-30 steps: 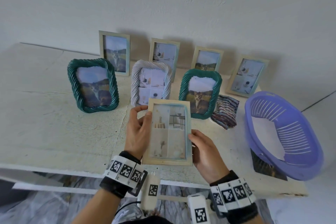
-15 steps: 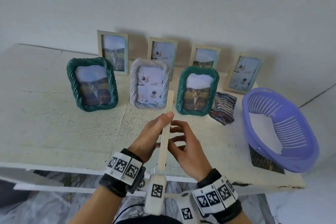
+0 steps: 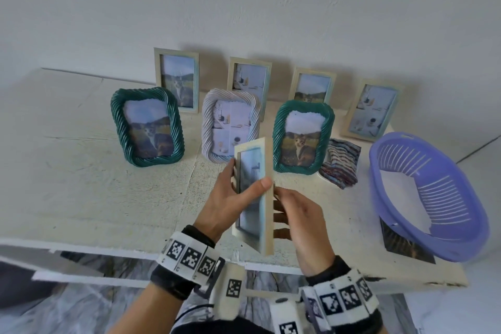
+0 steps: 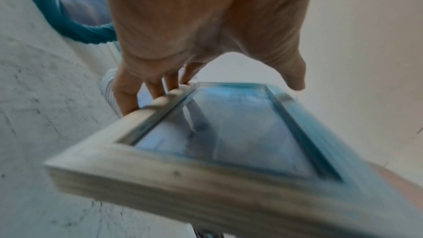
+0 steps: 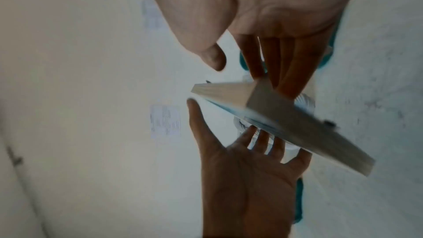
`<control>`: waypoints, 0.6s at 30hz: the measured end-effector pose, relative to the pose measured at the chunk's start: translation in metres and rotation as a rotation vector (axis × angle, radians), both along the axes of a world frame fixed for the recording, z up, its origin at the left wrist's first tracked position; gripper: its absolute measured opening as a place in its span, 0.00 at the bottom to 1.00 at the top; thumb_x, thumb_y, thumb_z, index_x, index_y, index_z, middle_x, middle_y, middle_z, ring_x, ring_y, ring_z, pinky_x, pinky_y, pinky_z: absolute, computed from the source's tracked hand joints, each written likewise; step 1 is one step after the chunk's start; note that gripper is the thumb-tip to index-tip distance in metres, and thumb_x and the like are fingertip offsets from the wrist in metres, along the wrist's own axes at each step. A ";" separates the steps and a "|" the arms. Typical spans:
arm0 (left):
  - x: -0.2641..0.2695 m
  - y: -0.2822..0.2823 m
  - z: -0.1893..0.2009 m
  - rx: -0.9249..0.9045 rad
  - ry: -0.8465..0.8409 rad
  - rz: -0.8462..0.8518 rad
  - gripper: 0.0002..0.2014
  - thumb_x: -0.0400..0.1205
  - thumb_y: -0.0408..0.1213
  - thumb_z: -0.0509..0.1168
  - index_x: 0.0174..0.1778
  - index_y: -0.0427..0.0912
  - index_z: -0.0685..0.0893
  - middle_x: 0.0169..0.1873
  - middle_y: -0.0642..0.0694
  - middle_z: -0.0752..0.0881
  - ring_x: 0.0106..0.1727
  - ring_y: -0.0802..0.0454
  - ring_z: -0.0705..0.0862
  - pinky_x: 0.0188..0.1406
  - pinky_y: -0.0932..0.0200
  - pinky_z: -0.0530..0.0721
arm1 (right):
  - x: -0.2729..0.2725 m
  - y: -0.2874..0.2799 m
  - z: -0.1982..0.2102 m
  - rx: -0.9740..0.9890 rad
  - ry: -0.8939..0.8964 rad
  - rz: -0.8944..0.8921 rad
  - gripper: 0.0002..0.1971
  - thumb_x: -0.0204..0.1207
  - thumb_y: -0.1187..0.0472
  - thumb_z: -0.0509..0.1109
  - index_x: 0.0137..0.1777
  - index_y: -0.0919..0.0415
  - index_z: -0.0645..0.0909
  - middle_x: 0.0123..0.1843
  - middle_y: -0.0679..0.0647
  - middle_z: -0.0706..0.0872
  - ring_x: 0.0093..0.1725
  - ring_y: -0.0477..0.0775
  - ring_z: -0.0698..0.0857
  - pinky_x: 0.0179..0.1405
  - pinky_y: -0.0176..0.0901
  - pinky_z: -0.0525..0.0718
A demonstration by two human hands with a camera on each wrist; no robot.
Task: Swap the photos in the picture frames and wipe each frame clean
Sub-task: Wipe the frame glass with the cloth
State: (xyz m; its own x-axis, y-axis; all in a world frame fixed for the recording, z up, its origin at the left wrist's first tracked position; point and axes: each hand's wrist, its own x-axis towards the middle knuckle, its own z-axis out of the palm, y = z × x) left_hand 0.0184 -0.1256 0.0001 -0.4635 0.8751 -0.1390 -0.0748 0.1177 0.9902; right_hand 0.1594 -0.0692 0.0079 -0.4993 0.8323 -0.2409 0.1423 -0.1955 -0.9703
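I hold a pale wooden frame (image 3: 252, 168) with a blue inner edge upright above the table's front edge, turned almost edge-on with its glass facing left. My left hand (image 3: 245, 190) grips it, thumb across the glass and fingers (image 4: 128, 97) on the far long edge. The straight fingers of my right hand (image 3: 282, 209) touch its back; the thumb stays off it, as the right wrist view shows on the frame (image 5: 297, 128). A striped cloth (image 3: 341, 164) lies folded at the right. The frame's back is hidden from the head view.
Two green rope frames (image 3: 147, 127) (image 3: 303, 137) and a white rope frame (image 3: 230, 122) stand mid-table. Several wooden frames (image 3: 176, 79) lean on the wall. A purple basket (image 3: 379, 187) sits at the right over a dark photo (image 3: 401, 247). White table (image 3: 81, 184).
The frame, flat and facing me a second ago, has been turned about its long axis to near edge-on. My right hand has moved from the frame's right edge to its back.
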 end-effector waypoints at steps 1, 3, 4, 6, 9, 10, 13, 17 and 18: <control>-0.004 -0.004 -0.001 -0.003 0.012 0.021 0.37 0.62 0.67 0.72 0.67 0.60 0.75 0.55 0.67 0.87 0.56 0.68 0.85 0.53 0.65 0.85 | -0.002 0.000 0.001 -0.144 0.069 -0.016 0.16 0.86 0.51 0.59 0.56 0.56 0.87 0.48 0.55 0.92 0.47 0.56 0.91 0.42 0.54 0.88; -0.014 -0.012 -0.003 -0.040 0.021 0.059 0.44 0.65 0.74 0.67 0.76 0.57 0.71 0.63 0.60 0.83 0.62 0.60 0.84 0.58 0.51 0.86 | -0.003 0.002 0.003 -0.300 0.163 -0.048 0.20 0.86 0.47 0.57 0.57 0.57 0.88 0.52 0.58 0.92 0.52 0.58 0.90 0.52 0.55 0.86; -0.019 -0.016 -0.002 -0.053 0.005 0.068 0.42 0.70 0.76 0.62 0.75 0.54 0.74 0.64 0.53 0.84 0.62 0.55 0.85 0.56 0.47 0.87 | -0.003 0.003 0.004 -0.315 0.186 -0.044 0.21 0.85 0.46 0.56 0.56 0.55 0.89 0.53 0.58 0.91 0.53 0.58 0.89 0.57 0.58 0.84; -0.029 -0.023 0.004 -0.073 -0.081 0.066 0.36 0.77 0.73 0.53 0.65 0.48 0.83 0.55 0.43 0.89 0.56 0.45 0.88 0.48 0.43 0.89 | -0.003 0.006 0.005 -0.367 0.241 -0.009 0.22 0.86 0.49 0.54 0.50 0.52 0.91 0.53 0.60 0.91 0.51 0.58 0.90 0.55 0.58 0.85; -0.042 -0.033 0.015 -0.144 -0.200 0.004 0.37 0.75 0.72 0.44 0.61 0.52 0.85 0.51 0.39 0.91 0.53 0.39 0.90 0.50 0.33 0.88 | -0.009 0.007 0.004 -0.412 0.288 0.081 0.22 0.85 0.52 0.55 0.48 0.52 0.92 0.54 0.63 0.90 0.51 0.57 0.90 0.51 0.53 0.86; -0.047 -0.037 0.017 -0.160 -0.246 -0.016 0.37 0.75 0.72 0.42 0.62 0.54 0.84 0.53 0.40 0.91 0.55 0.39 0.90 0.52 0.31 0.87 | -0.011 0.008 0.003 -0.405 0.273 0.120 0.22 0.85 0.51 0.55 0.46 0.50 0.93 0.51 0.61 0.91 0.49 0.54 0.90 0.49 0.49 0.87; -0.063 -0.047 0.028 -0.171 -0.314 0.012 0.38 0.73 0.73 0.42 0.62 0.54 0.84 0.53 0.40 0.91 0.55 0.39 0.89 0.58 0.30 0.84 | -0.031 0.005 0.008 -0.288 0.178 0.169 0.20 0.81 0.46 0.59 0.39 0.46 0.93 0.44 0.60 0.88 0.42 0.51 0.88 0.42 0.47 0.87; -0.101 -0.062 0.051 -0.135 -0.164 0.127 0.40 0.73 0.75 0.43 0.61 0.50 0.84 0.46 0.38 0.92 0.48 0.39 0.91 0.50 0.42 0.88 | -0.071 0.007 0.022 -0.012 0.175 0.350 0.22 0.76 0.40 0.64 0.53 0.57 0.87 0.50 0.77 0.83 0.50 0.78 0.83 0.51 0.74 0.82; -0.113 -0.065 0.060 -0.112 -0.117 0.145 0.41 0.75 0.77 0.43 0.61 0.49 0.84 0.45 0.38 0.92 0.46 0.40 0.91 0.44 0.48 0.88 | -0.083 0.011 0.029 0.070 0.182 0.369 0.17 0.79 0.45 0.64 0.53 0.55 0.88 0.50 0.69 0.87 0.51 0.73 0.85 0.48 0.68 0.85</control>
State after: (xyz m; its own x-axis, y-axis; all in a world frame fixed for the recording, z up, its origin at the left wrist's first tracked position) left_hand -0.0948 -0.1902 0.0598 -0.5582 0.7765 -0.2922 -0.2129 0.2063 0.9550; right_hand 0.0762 -0.0584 0.0364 -0.7966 0.6004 -0.0706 0.0155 -0.0964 -0.9952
